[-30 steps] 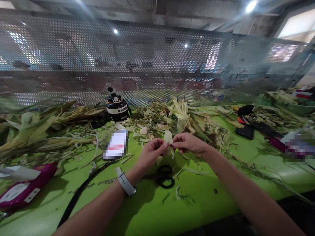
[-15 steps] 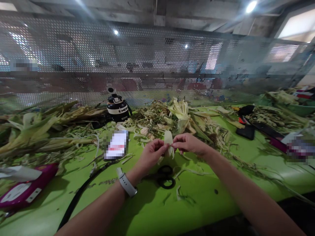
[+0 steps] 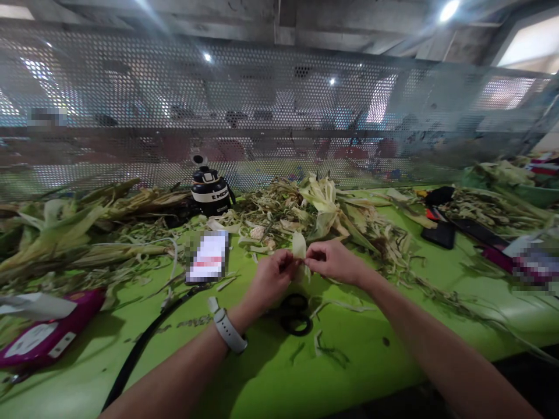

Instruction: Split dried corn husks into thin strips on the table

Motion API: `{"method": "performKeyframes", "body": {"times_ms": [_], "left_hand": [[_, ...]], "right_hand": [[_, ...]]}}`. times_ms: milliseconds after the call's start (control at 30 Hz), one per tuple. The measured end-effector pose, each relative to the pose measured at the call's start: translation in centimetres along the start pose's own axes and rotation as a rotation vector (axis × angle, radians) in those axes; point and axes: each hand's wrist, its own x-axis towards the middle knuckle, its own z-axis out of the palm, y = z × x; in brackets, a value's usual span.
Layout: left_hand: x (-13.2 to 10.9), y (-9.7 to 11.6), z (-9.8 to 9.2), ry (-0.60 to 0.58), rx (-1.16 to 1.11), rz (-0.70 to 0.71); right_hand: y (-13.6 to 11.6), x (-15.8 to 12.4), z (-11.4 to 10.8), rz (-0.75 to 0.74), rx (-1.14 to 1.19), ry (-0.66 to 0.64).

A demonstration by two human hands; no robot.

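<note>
While the left hand (image 3: 271, 278) pinches a pale husk strip (image 3: 299, 242) above the counter (image 3: 358, 361), the right hand (image 3: 335, 262) meets it there, each grip closed on the piece. Work on it looks partway: the strip is not yet set down, black scissors (image 3: 297, 334) lie untouched nearer the wearer, and heaped husks (image 3: 321, 198) sit behind.

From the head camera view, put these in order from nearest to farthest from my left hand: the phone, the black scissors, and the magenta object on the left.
From your left hand:
1. Scissors: just below and right of it in the view, on the table.
2. Phone: to its left.
3. Magenta object: much farther left, at the view's edge.
</note>
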Motion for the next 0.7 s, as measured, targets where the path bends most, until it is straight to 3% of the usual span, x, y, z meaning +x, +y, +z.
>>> {"method": "performKeyframes", "body": {"times_ms": [167,300,433,533,633,700], "left_hand": [[-0.2,0.2,0.0,0.034,0.074,0.088],[-0.1,0.5,-0.3,0.029,0.045,0.097],[-0.2,1.3,-0.8,0.004,-0.151,0.094],[-0.6,2.2,-1.1,-0.047,-0.332,0.073],[-0.9,2.8,-1.4,-0.031,-0.436,0.055],[-0.9,3.1,-1.7,0.0,-0.485,0.061]], "right_hand": [[-0.4,-0.1,0.9,-0.047,-0.323,0.15],[0.0,0.1,1.1,-0.023,-0.217,0.167],[0.6,0.6,0.3,0.026,-0.232,0.234],[2.1,0.9,-2.3,0.198,-0.36,0.373],[4.7,0.4,-6.3,0.492,-0.426,0.632],[6.5,-0.3,-8.8,0.691,-0.466,0.724]]}}
